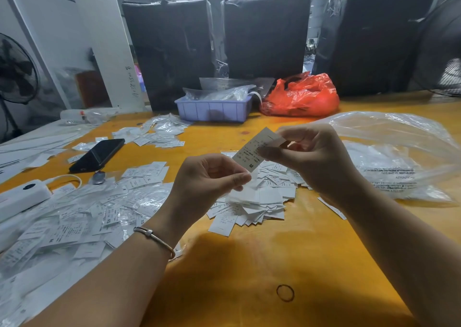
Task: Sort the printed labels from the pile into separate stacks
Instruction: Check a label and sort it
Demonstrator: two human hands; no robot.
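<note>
Right hand point(306, 157) is pinching an M label point(259, 149) mid-frame, left hand point(212, 174) is gripping a small wad above the pile point(252, 199), so it's risking sliding into the lower-left XS stack point(82, 217).

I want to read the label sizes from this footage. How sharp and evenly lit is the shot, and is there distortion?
Head view: the label held by the right hand is sharp enough to read its M; fine print is soft. Forearm shadows darken the near table. The clear bag shows glare. Wide-angle bending curves the edges.
</note>
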